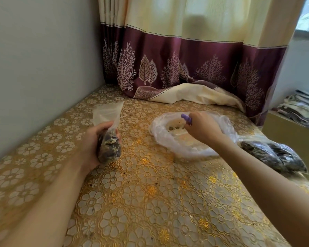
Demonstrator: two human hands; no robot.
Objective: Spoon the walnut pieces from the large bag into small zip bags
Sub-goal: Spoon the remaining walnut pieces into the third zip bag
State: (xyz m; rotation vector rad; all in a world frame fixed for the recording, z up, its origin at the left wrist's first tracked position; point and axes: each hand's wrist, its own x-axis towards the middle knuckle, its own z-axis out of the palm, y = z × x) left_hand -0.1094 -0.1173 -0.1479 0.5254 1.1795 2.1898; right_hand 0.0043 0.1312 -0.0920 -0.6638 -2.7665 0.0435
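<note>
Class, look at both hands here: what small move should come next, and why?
Probably lift the purple-handled spoon across to the small clear zip bag. The right hand grips it inside the nearly empty large white plastic bag, while the left hand holds the part-filled small bag upright.

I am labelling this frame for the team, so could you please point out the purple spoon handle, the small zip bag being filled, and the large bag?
purple spoon handle point(185, 117): head view, exposed handle end.
small zip bag point(108, 147): head view, walnut-filled lower part.
large bag point(161, 129): head view, left rim.
</note>
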